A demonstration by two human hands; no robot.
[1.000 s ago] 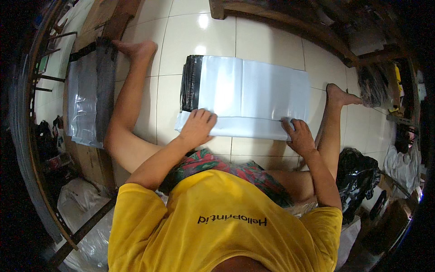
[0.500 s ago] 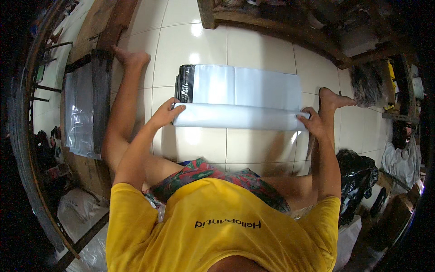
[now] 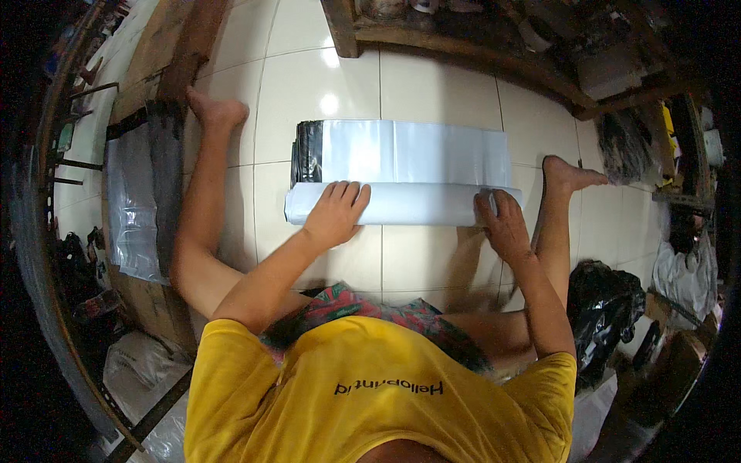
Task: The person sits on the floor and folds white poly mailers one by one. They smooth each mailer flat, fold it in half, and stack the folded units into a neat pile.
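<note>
A stack of pale grey plastic mailing bags (image 3: 432, 150) with black ends lies on the tiled floor between my legs. Its near edge is rolled into a thick tube, the roll of plastic bags (image 3: 417, 204). My left hand (image 3: 337, 212) lies over the roll left of its middle, fingers curled across the top toward the far side. Near the right end, my right hand (image 3: 503, 224) wraps its bent fingers over the roll. Both thumbs are partly hidden. The flat part of the stack stretches away beyond the roll, its black ends showing at the left.
Another bundle of grey plastic bags (image 3: 139, 204) lies beside my left leg. A black plastic bag (image 3: 606, 309) sits by my right thigh, with a white plastic bag (image 3: 687, 266) farther right. A wooden frame (image 3: 463, 42) borders the floor at the far side.
Both hands have left the roll's ends and moved inward onto its top, the left hand farther. The view has shifted slightly, and the roll stays at the stack's near edge.
</note>
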